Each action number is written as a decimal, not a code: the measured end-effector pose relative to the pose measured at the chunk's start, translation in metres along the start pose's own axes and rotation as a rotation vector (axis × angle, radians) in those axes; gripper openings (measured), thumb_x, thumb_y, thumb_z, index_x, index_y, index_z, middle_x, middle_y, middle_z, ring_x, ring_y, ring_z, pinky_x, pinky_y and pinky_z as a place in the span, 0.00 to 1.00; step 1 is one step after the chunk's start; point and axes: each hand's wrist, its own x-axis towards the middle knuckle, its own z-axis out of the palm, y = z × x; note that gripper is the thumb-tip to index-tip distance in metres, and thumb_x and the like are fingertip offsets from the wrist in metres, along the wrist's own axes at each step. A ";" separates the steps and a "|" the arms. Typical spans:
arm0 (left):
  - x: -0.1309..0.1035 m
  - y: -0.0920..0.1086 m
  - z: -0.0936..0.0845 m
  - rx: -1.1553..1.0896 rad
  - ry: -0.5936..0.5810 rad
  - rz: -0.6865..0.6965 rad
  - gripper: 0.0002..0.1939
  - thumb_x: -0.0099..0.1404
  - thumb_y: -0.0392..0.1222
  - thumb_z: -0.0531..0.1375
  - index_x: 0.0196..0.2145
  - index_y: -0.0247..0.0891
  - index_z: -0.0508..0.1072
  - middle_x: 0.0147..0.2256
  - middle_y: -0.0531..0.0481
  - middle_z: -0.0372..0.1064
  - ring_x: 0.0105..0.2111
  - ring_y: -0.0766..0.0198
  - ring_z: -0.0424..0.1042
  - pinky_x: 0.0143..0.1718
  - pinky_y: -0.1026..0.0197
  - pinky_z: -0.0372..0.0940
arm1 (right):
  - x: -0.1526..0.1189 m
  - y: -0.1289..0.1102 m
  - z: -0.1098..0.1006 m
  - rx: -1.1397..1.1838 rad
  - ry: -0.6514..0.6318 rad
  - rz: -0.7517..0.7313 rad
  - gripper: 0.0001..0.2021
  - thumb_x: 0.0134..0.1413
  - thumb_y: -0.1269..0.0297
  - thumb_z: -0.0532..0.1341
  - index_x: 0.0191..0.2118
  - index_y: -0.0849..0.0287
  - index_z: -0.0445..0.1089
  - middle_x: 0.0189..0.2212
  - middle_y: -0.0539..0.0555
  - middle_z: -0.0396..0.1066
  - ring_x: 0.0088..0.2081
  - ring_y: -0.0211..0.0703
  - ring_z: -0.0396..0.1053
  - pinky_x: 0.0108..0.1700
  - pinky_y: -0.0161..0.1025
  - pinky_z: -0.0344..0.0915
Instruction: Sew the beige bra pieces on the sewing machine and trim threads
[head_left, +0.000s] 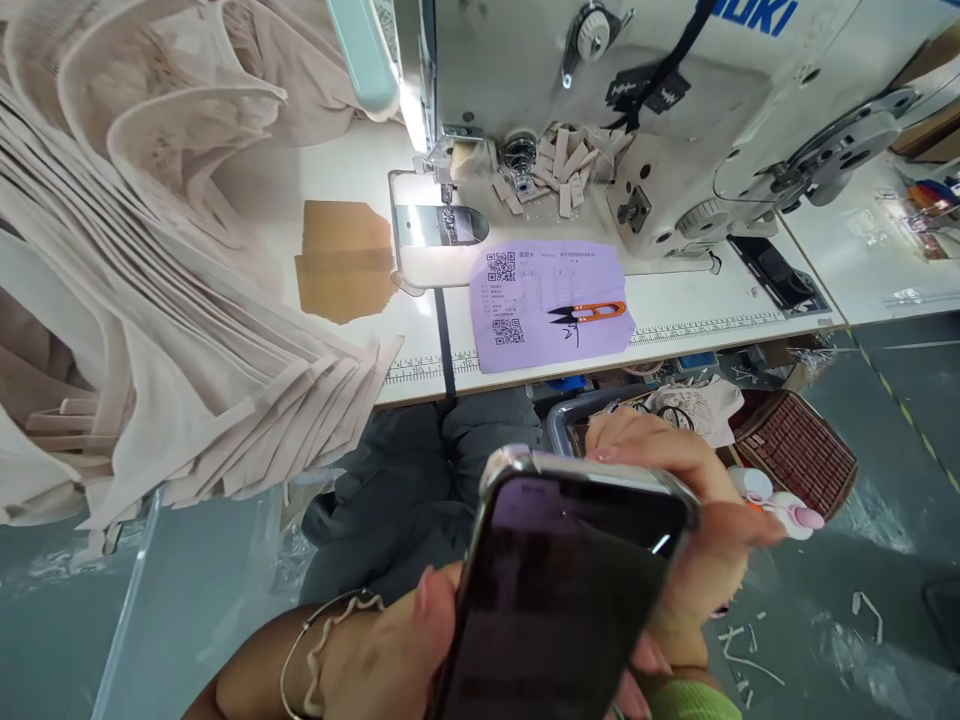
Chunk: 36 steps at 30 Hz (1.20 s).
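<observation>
A smartphone [562,590] in a clear case fills the lower middle of the view, its screen mostly dark. My left hand [390,640] grips its left edge, with the thumb along the side. On the other side, my right hand [697,530] is wrapped round the phone's upper right edge, fingers behind it. Beyond the phone, a purple paper slip [551,345] with two QR codes and print lies at the table's front edge. Orange-handled thread snips [600,311] rest on that slip.
A sewing machine [525,60] stands at the back, with fabric scraps [566,165] on its bed. Pale stacked garments [187,330] spread over the left side. Brown cardboard [345,262] lies beside the needle plate. A woven basket [799,445] and bottles [784,505] are below, right.
</observation>
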 end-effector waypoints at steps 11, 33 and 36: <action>0.044 0.004 -0.048 -0.057 0.047 -0.026 0.39 0.67 0.69 0.50 0.57 0.33 0.73 0.52 0.37 0.74 0.45 0.54 0.76 0.49 0.55 0.68 | 0.018 0.043 -0.027 -0.111 -0.118 0.394 0.23 0.61 0.41 0.58 0.27 0.55 0.69 0.20 0.48 0.61 0.24 0.40 0.61 0.25 0.37 0.58; 0.052 0.005 -0.050 -0.102 0.044 0.023 0.38 0.68 0.68 0.49 0.55 0.32 0.74 0.51 0.35 0.74 0.44 0.55 0.77 0.46 0.57 0.69 | 0.021 0.051 -0.019 -0.064 -0.085 0.443 0.24 0.58 0.39 0.60 0.26 0.56 0.65 0.23 0.49 0.60 0.25 0.39 0.60 0.23 0.36 0.58; 0.051 0.005 -0.050 -0.098 0.045 0.027 0.38 0.68 0.68 0.49 0.55 0.32 0.74 0.51 0.35 0.74 0.44 0.55 0.76 0.46 0.56 0.68 | 0.021 0.051 -0.017 -0.059 -0.084 0.440 0.24 0.58 0.39 0.60 0.26 0.56 0.66 0.23 0.49 0.60 0.24 0.39 0.60 0.22 0.36 0.58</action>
